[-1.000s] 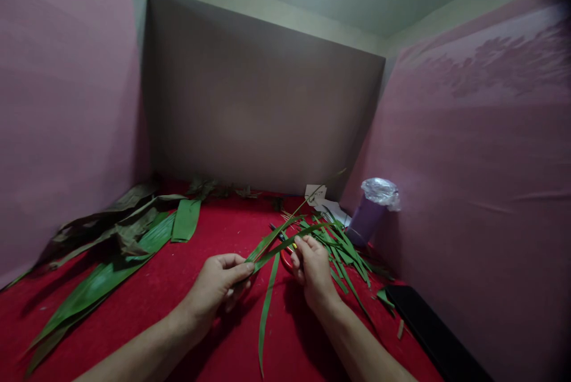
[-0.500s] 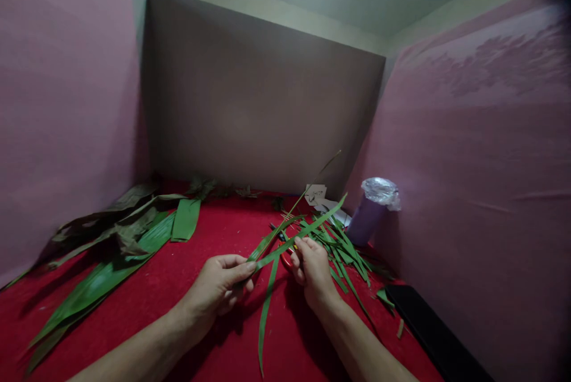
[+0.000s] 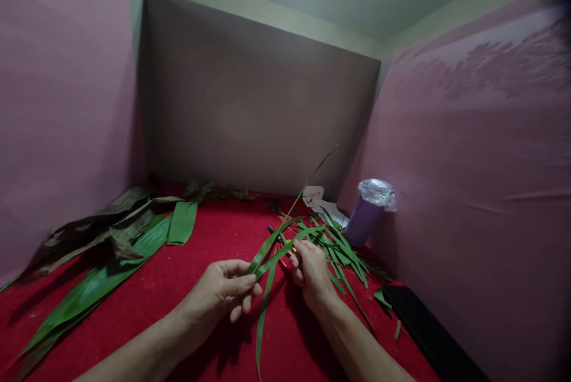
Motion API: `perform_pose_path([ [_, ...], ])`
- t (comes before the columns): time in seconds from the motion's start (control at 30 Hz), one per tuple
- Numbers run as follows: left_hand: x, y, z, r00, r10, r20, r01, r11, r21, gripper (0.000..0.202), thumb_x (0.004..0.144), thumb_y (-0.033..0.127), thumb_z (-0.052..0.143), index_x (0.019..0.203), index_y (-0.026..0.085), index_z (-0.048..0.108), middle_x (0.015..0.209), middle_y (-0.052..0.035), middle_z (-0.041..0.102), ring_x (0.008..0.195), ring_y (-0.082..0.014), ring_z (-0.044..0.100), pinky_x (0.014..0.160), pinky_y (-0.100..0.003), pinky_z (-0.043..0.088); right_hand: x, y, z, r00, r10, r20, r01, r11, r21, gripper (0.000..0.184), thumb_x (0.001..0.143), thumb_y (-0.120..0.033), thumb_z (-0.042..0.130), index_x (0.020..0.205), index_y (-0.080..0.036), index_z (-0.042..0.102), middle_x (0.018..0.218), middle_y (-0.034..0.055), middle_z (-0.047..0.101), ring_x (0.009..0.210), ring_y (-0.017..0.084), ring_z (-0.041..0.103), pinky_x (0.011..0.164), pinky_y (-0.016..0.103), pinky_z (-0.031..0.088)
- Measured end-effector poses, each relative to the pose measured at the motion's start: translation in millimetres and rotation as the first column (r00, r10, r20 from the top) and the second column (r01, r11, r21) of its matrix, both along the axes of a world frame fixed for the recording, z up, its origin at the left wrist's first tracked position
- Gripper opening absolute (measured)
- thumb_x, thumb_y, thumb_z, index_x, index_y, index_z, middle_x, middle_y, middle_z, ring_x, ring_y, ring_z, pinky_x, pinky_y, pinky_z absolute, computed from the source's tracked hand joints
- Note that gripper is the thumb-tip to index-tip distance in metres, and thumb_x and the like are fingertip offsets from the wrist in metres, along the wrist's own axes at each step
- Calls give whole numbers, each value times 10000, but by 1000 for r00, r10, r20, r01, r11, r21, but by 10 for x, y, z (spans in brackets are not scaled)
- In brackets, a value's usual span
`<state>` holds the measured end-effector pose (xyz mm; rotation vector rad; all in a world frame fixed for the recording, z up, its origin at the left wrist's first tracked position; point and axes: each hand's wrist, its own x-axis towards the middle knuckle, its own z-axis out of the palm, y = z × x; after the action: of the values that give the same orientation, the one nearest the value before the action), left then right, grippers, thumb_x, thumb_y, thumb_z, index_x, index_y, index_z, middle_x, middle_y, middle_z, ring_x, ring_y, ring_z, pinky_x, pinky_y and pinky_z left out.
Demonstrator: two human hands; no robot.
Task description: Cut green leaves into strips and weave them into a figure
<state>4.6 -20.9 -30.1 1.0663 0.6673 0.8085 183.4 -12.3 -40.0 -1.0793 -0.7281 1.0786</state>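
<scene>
My left hand [image 3: 227, 290] pinches several long green leaf strips [image 3: 264, 254] between thumb and fingers, above the red cloth. One strip hangs down toward me and another rises to a thin brown tip at the back. With closed fingertips, my right hand [image 3: 312, 269] grips the strip that slants to the right from my left hand. Just behind the strips lies a tool with red and yellow handles [image 3: 282, 254] and a dark tip, partly covered by the leaves and my right hand; I cannot make out its exact kind.
Cut green strips [image 3: 343, 254] lie piled at the right, near a purple cylinder [image 3: 366, 218] topped with crinkled foil. A black slab [image 3: 419, 316] rests at the right edge. Large leaves [image 3: 107, 281], some withered, spread over the left side. White papers [image 3: 330, 213] lie behind.
The strip in my right hand has tipped lower, its far end sinking toward the pile. The lower fingers of my left hand have spread a little. The whole view has shifted slightly.
</scene>
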Motion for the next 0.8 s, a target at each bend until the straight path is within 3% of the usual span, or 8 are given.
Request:
perform_pose_path([
  [0.13,2,-17,-18,1000,9,-17,-9,1000,-7,154,680,243,693,690,129,589,652,-59,683,431,-80,574,330,-141,356,12,11,-14,1000,-7,7,7,1000,-8,294,685,-393,594,612,-207,379,341,-106,438,209,14,239,239,114,130],
  [0.43,-7,0,-27,997,1,-82,-1,1000,-2,213,710,305,659,700,134,532,705,-75,705,338,-62,549,260,-124,228,3,-2,3,999,-22,29,22,1000,-14,317,677,-427,609,611,-201,397,346,-104,439,210,15,248,237,114,135],
  [0.63,12,14,-52,996,72,-59,-71,997,25,206,693,281,673,701,130,533,706,-82,710,370,-73,566,279,-123,294,-22,-9,-4,996,-44,74,43,999,15,384,691,-516,607,582,-178,460,312,-97,393,215,23,232,240,136,127],
  [0.8,9,7,-50,996,78,-50,-76,996,37,169,716,255,647,706,131,532,705,-85,708,396,-75,578,304,-128,338,-95,-49,40,994,-33,101,23,995,93,402,685,-500,642,543,-172,458,340,-99,372,276,22,253,286,144,164],
])
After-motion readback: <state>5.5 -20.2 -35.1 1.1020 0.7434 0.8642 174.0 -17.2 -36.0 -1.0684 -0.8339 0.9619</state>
